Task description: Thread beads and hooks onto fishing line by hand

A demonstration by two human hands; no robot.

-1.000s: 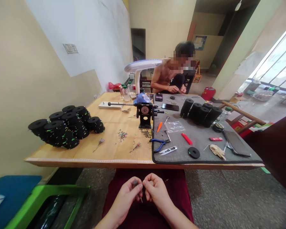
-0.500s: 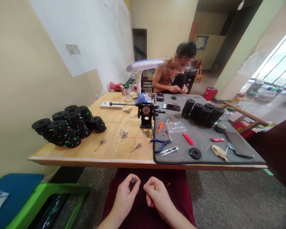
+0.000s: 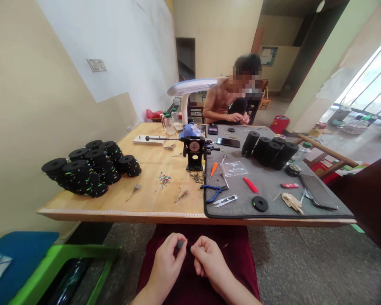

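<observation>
Both my hands are in my lap over a dark red cloth, below the table's front edge. My left hand is closed in a pinch on a small dark grey piece held at its fingertips. My right hand is curled shut a little to the right of it, fingertips close to the piece; what it pinches is too small to make out. A thin thread or wire seems to run between the two hands.
A wooden table carries a pile of black spools, a hand-crank winder, a desk lamp, scattered beads, and a grey mat with pliers, snips, black rolls and a phone. Another person sits at the far end. Green stool at left.
My hands drew slightly apart and the left hand's pinch turned the small dark piece upward. The view shifted a little to the left.
</observation>
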